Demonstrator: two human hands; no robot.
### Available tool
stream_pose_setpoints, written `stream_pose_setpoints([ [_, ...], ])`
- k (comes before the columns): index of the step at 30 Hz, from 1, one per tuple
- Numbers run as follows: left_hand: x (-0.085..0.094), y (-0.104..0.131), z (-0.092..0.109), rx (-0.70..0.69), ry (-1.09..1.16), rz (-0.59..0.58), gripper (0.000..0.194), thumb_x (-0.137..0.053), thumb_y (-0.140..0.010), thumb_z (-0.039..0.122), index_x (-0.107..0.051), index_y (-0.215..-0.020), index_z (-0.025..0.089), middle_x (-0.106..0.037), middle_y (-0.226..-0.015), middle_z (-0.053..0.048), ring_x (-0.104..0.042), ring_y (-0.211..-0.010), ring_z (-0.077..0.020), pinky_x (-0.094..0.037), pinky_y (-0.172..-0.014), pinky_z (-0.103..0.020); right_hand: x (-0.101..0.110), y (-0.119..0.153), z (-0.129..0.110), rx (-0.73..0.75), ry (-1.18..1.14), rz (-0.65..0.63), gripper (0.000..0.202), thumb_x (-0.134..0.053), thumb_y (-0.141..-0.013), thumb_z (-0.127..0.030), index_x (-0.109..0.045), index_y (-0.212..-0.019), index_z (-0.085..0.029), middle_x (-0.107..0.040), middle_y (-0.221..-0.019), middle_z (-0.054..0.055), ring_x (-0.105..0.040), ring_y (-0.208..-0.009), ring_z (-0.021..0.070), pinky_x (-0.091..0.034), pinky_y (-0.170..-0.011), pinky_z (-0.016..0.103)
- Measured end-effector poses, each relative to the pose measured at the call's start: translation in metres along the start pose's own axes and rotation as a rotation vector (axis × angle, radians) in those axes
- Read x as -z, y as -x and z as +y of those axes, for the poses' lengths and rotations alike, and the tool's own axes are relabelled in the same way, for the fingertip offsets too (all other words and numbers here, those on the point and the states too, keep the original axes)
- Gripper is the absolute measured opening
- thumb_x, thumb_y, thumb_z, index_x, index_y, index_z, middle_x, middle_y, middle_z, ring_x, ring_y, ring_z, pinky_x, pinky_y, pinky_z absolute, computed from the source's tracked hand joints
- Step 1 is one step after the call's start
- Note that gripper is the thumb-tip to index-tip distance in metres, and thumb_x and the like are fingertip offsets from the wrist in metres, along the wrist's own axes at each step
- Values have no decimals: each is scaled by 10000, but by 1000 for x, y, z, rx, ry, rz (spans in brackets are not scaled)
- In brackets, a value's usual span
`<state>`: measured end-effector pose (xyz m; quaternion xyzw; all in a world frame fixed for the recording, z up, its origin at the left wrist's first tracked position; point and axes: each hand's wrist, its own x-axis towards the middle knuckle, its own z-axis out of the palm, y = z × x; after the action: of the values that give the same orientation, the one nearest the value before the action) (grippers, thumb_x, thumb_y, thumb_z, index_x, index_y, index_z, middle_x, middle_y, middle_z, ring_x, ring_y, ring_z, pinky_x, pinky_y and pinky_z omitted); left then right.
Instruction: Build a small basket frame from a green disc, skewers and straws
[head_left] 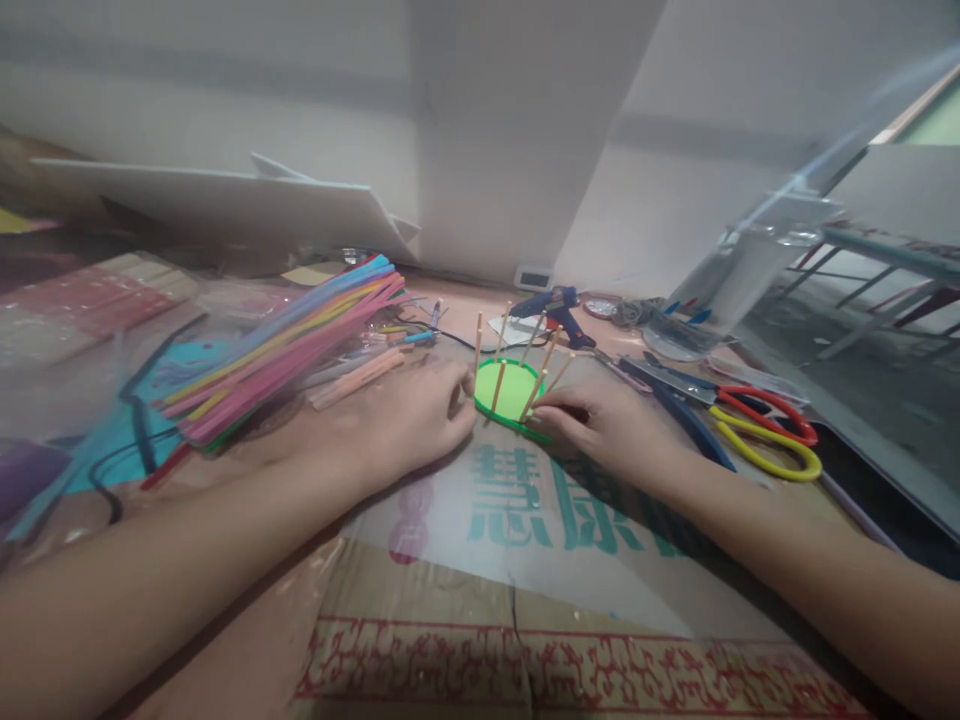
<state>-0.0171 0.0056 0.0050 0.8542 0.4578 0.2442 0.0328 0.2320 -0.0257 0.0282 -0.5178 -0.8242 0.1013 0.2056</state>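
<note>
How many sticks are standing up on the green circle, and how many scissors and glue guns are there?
Wooden sticks on the green disc: 7
Scissors: 2 pairs
Glue gun: 1
Total: 10

Green disc (512,390) looking like matt foam w/ bare wooden sticks (498,385), cardboard (420,640) showing matt brown under glossy clear film, scissors (757,425) showing shiny plastic handles, straw bundle (285,345) looking smooth plastic

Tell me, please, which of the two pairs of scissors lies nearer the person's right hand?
The red-handled scissors lie nearer the right hand; the yellow-handled scissors lie just beyond them, nearer the table's right edge.
</note>
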Motion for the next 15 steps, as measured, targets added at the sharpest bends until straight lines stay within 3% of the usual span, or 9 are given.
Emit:
stream_pose_setpoints([
  [4, -3, 3, 9, -61, 0, -84, 259, -532, -868, 263, -647, -1093, 209, -702, -804, -28, -640, -731, -218, -427, -663, -329, 26, 3, 7, -7, 61, 305, 347, -537, -947, -411, -642, -681, -215, -624, -592, 4, -543, -553, 148, -388, -555, 288],
  [7, -6, -1, 9, -87, 46, -130, 277, -531, -880, 263, -667, -1115, 205, -722, -823, -28, -655, -737, -208, -445, -676, -318, 41, -3, 17, -92, 61, 468, 290, -542, -934, -376, -610, -702, -216, -607, -608, -4, -555, -585, 151, -394, -559, 275],
  [10, -9, -5, 6, -106, 77, -158, 295, -522, -881, 250, -694, -1115, 200, -741, -864, -35, -663, -734, -195, -455, -669, -304, 45, -11, 31, -134, 52, 407, 146, -590, -891, -318, -680, -923, -208, -731, -856, 36, -653, -742, 187, -481, -655, 293],
  [15, -11, -7, 3, -100, 65, -172, 329, -530, -869, 264, -724, -1130, 214, -764, -896, -38, -686, -746, -211, -485, -683, -318, 43, -27, 58, -236, 81, 231, 338, -586, -885, -298, -666, -1185, -163, -715, -1202, 132, -690, -1007, 265, -537, -898, 418],
])
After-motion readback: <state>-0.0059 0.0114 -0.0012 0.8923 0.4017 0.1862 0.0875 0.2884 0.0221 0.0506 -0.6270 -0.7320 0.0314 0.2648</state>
